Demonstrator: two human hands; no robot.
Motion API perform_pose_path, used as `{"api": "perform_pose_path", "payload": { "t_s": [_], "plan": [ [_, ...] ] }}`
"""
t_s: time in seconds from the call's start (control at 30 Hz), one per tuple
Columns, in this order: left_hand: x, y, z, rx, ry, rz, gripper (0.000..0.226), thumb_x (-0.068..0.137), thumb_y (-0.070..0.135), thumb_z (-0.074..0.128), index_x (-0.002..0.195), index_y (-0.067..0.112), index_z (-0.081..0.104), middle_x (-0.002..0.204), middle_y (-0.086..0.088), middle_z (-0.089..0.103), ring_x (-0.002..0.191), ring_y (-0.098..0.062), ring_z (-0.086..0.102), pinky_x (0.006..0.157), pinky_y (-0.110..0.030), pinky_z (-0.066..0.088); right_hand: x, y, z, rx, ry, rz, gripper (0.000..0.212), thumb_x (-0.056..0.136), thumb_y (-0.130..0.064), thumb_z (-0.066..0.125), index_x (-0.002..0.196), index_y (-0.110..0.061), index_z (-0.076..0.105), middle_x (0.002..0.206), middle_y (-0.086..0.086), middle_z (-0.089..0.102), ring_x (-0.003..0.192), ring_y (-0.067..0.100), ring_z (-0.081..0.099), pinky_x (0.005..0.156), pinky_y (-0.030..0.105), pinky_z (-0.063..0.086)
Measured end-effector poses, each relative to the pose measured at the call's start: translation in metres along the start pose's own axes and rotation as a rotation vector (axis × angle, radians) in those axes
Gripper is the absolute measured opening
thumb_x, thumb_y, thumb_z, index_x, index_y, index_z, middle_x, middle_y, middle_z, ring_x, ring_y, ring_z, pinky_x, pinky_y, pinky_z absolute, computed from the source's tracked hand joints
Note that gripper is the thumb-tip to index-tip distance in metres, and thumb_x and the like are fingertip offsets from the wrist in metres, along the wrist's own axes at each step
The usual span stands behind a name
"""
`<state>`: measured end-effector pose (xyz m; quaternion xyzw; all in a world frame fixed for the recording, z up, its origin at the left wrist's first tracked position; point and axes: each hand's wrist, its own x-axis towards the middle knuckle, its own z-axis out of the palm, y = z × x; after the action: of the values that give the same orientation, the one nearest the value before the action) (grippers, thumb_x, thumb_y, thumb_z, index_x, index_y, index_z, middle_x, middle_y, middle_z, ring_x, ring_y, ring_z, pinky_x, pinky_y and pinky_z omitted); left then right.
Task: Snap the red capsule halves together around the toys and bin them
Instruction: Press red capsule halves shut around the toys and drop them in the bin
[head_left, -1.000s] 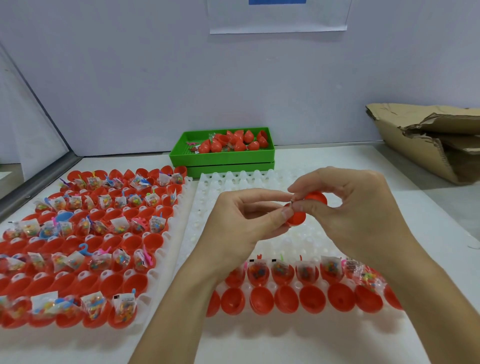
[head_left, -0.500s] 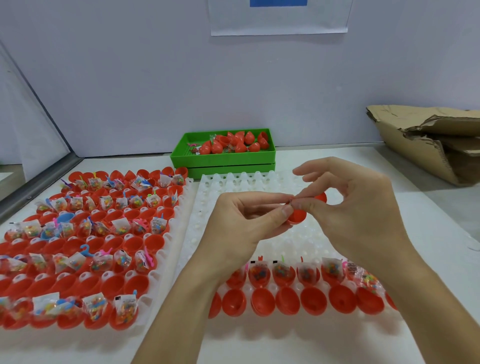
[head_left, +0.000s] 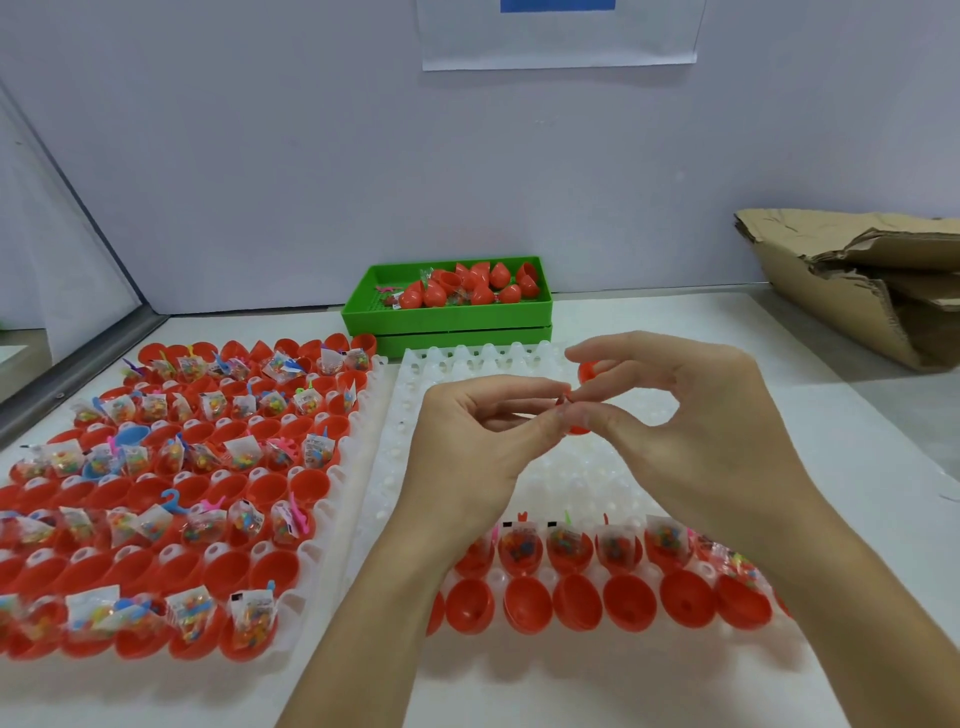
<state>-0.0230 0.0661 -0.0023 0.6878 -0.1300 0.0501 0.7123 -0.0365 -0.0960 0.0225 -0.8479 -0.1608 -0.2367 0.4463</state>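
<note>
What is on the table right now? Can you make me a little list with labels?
left hand: pinching the red capsule
right hand: pinching the same capsule
near white tray: mostly bare, two front rows of red halves, one row holding toy packets
left white tray: many red halves, some with toy packets
green bin: at the back, holding red capsules
cardboard box: far right

A white table (head_left: 649, 691) carries everything. The near white tray (head_left: 519, 660) lies at its middle. Just left of that tray lies a second white tray (head_left: 332, 478); behind it stand stacked green bins (head_left: 447, 325); far right of it rests crumpled cardboard (head_left: 857, 291).
</note>
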Motion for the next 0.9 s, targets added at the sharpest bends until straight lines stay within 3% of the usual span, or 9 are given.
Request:
{"api": "perform_pose_path", "payload": {
  "t_s": [0.13, 0.33, 0.43, 0.57, 0.63, 0.9],
  "plan": [
    [-0.0019, 0.0003, 0.0016, 0.049, -0.044, 0.012, 0.018, 0.079, 0.019, 0.078, 0.095, 0.011, 0.079, 0.082, -0.002, 0.078, 0.080, -0.016, 0.076, 0.074, -0.020, 0.057, -0.0002, -0.0010, 0.0043, -0.002, 0.041, 0.050, 0.026, 0.077, -0.024, 0.084, 0.098, -0.034, 0.074, 0.072, -0.018, 0.072, 0.085, 0.004, 0.069, 0.090, 0.036, 0.056],
    [-0.0035, 0.0040, -0.0006, 0.076, -0.109, 0.016, 0.018, 0.081, 0.010, 0.078, 0.098, 0.018, 0.079, 0.088, 0.000, 0.078, 0.086, -0.015, 0.076, 0.082, -0.023, 0.058, 0.0013, 0.0019, 0.0018, -0.024, 0.063, 0.084, 0.028, 0.080, -0.017, 0.082, 0.094, -0.039, 0.073, 0.070, -0.020, 0.072, 0.083, -0.002, 0.069, 0.086, 0.021, 0.055],
    [-0.0035, 0.0062, 0.0000, 0.123, -0.097, 0.031, 0.031, 0.075, 0.010, 0.084, 0.103, 0.019, 0.078, 0.092, 0.002, 0.078, 0.086, -0.014, 0.075, 0.080, -0.023, 0.058, 0.0020, 0.0021, 0.0008, 0.018, 0.087, 0.092, 0.026, 0.080, -0.017, 0.081, 0.094, -0.038, 0.074, 0.072, -0.017, 0.073, 0.083, 0.001, 0.070, 0.087, 0.025, 0.056],
    [-0.0037, 0.0083, 0.0028, 0.103, -0.032, 0.068, 0.026, 0.075, 0.014, 0.084, 0.095, 0.030, 0.078, 0.088, 0.006, 0.078, 0.081, -0.011, 0.074, 0.076, -0.018, 0.057, 0.0024, 0.0016, 0.0006, 0.090, 0.101, 0.095, 0.023, 0.080, -0.017, 0.082, 0.094, -0.034, 0.075, 0.076, -0.014, 0.074, 0.082, 0.005, 0.072, 0.088, 0.032, 0.058],
    [-0.0038, 0.0092, 0.0029, 0.094, -0.030, 0.073, 0.024, 0.076, 0.016, 0.083, 0.096, 0.027, 0.078, 0.088, 0.006, 0.077, 0.081, -0.010, 0.073, 0.074, -0.016, 0.055, 0.0024, 0.0015, -0.0005, 0.121, 0.104, 0.099, 0.023, 0.080, -0.018, 0.082, 0.095, -0.033, 0.075, 0.078, -0.013, 0.075, 0.081, 0.005, 0.072, 0.088, 0.034, 0.059],
    [-0.0042, 0.0091, 0.0047, 0.078, -0.045, 0.073, 0.021, 0.082, 0.008, 0.078, 0.097, 0.023, 0.078, 0.088, 0.005, 0.077, 0.082, -0.010, 0.073, 0.073, -0.016, 0.055, 0.0036, 0.0013, 0.0007, 0.185, 0.108, 0.096, 0.023, 0.076, -0.017, 0.085, 0.089, -0.032, 0.074, 0.076, -0.010, 0.075, 0.079, 0.007, 0.073, 0.083, 0.028, 0.059]
  ]
}}
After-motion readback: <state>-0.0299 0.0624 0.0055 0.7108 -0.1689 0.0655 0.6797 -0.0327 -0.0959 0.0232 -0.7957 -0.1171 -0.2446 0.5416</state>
